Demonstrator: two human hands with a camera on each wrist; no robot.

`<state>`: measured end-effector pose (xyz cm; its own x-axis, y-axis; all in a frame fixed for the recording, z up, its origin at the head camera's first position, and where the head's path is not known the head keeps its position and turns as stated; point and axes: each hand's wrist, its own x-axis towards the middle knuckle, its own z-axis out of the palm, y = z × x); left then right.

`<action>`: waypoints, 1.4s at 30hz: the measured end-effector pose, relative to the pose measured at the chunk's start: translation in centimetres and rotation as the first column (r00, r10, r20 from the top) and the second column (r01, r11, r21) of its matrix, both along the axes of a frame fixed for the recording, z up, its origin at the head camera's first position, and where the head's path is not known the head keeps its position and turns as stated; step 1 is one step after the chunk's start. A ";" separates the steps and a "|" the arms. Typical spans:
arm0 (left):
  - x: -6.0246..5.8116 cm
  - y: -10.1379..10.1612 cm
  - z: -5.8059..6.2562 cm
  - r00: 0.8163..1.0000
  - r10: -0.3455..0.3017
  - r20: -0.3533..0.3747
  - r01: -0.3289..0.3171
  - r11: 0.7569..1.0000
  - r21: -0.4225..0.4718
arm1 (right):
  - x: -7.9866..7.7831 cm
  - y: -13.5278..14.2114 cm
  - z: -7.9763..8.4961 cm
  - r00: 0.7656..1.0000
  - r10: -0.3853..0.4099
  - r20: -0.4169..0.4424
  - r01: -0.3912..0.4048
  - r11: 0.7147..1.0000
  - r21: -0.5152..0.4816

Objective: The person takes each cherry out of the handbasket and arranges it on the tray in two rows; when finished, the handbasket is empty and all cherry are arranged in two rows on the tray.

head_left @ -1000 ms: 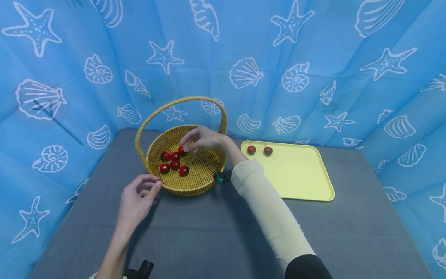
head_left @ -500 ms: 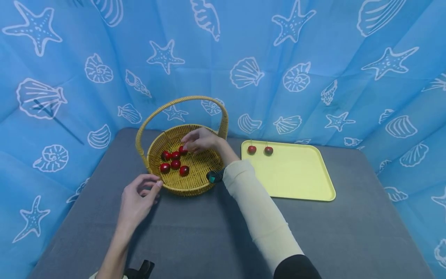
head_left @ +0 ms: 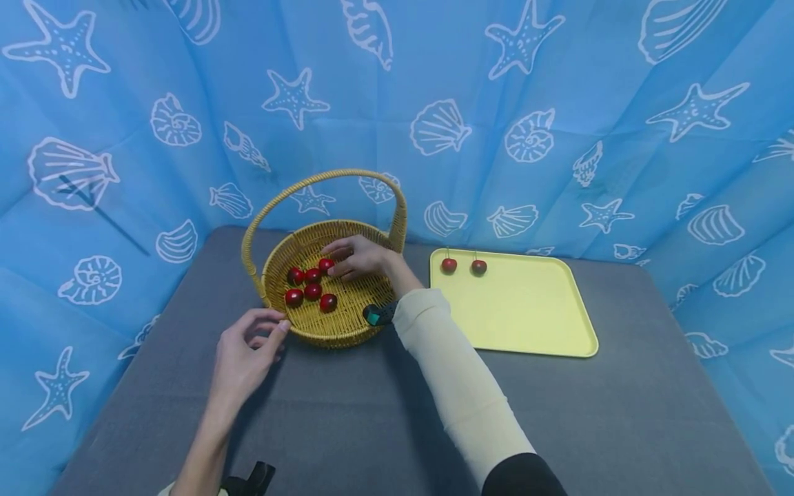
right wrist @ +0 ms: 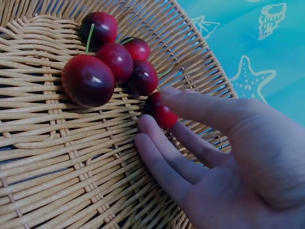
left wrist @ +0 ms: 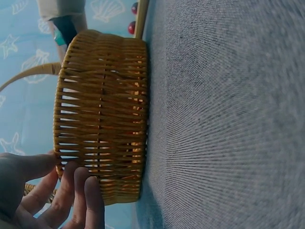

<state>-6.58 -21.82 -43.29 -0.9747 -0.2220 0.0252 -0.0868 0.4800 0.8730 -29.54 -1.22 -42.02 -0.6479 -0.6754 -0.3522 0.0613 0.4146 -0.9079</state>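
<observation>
Basket (head_left: 329,339): one, wicker, standing on grey cloth (head_left: 347,427) at left; contents, six cherries. Cherry (right wrist: 162,112): farthest of the six, red, lying on the basket floor toward the far side, just left of the right hand's fingertips. Right hand (head_left: 361,259): over the basket from the right; thumb and fingers set moderately apart about the cherry, the thumb overlapping its edge in the right wrist view; no firm hold shows, and whether skin touches fruit cannot be told. Change within the last second: fingers parted from a closer huddle over this cherry, more of it uncovered; right sleeve (head_left: 465,386) shifted left; cherry's place unaltered. Meaning, by judgement: the basket, not the hand, bears the cherry, which looks let go rather than lifted. Left hand (head_left: 243,355): at the basket's near left, rim held between thumb and fingers, unmoved; probably a steadying hold. Remaining five cherries (head_left: 313,292): clustered left and near of the first. Tray (head_left: 527,303): one, pale yellow, right of the basket and apart from it; two stemmed cherries (head_left: 479,267) at its far left, away from both hands. Curtain (head_left: 397,89): blue, white shell print, at the far side.
</observation>
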 end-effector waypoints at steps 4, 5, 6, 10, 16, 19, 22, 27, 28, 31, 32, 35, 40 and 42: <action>0.0 0.1 0.1 1.000 -0.001 -0.005 0.001 1.000 0.001 | 0.1 0.0 -0.1 0.998 0.054 -0.025 -0.053 0.998 0.026; 0.0 0.1 0.1 1.000 -0.002 -0.007 0.002 1.000 0.002 | 0.2 -0.1 -0.1 0.998 0.062 -0.032 -0.061 0.998 0.033; 0.1 0.1 0.1 1.000 -0.002 -0.007 0.002 1.000 0.002 | 0.2 -0.1 0.0 0.997 0.070 -0.039 -0.068 0.997 0.041; 0.1 0.1 0.2 1.000 -0.002 -0.011 0.002 1.000 -0.006 | 0.3 -0.1 0.1 0.994 0.098 -0.055 -0.095 0.994 0.061; 0.1 0.2 0.1 1.000 0.002 -0.008 -0.002 1.000 -0.017 | 0.3 0.4 0.2 0.994 0.067 -0.086 -0.062 0.996 0.067; 0.1 0.2 0.1 1.000 0.005 -0.006 -0.005 1.000 -0.015 | 0.2 0.8 0.3 0.996 0.029 -0.089 -0.025 0.999 0.044; 0.1 0.1 0.1 1.000 0.007 -0.004 -0.007 1.000 -0.016 | 0.2 1.2 0.6 0.996 0.022 -0.090 -0.020 1.000 0.019; 0.1 0.2 0.2 1.000 0.006 0.002 -0.006 1.000 -0.016 | 0.3 1.8 1.1 0.994 0.042 -0.100 -0.044 0.999 -0.010; 0.1 0.2 0.2 1.000 0.006 0.005 -0.006 1.000 -0.017 | 0.3 1.9 1.2 0.994 0.045 -0.094 -0.047 0.999 -0.019; 0.2 0.1 0.2 1.000 0.006 0.011 -0.006 1.000 -0.023 | 0.4 2.2 1.3 0.995 0.056 -0.084 -0.058 0.998 -0.031; 0.2 0.1 0.2 1.000 0.007 0.013 -0.007 1.000 -0.026 | 0.5 2.3 1.3 0.995 0.059 -0.080 -0.062 0.997 -0.035; 0.3 0.1 0.2 1.000 0.009 0.020 -0.008 1.000 -0.026 | 0.6 2.6 1.4 0.996 0.070 -0.056 -0.073 0.996 -0.059; 0.2 0.1 0.3 0.999 0.009 0.031 -0.008 1.000 -0.023 | 0.9 3.2 1.8 0.990 0.104 -0.091 -0.110 0.992 -0.067; 0.2 0.1 0.3 0.999 0.008 0.031 -0.007 1.000 -0.022 | 1.0 3.5 1.9 0.983 0.125 -0.134 -0.132 0.990 -0.050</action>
<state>-6.34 -21.69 -43.00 -0.9734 -0.2292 0.0000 -0.1174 0.4985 0.8589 -28.51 2.32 -40.11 -0.5919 -0.7730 -0.2282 -0.1091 0.3574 -0.9276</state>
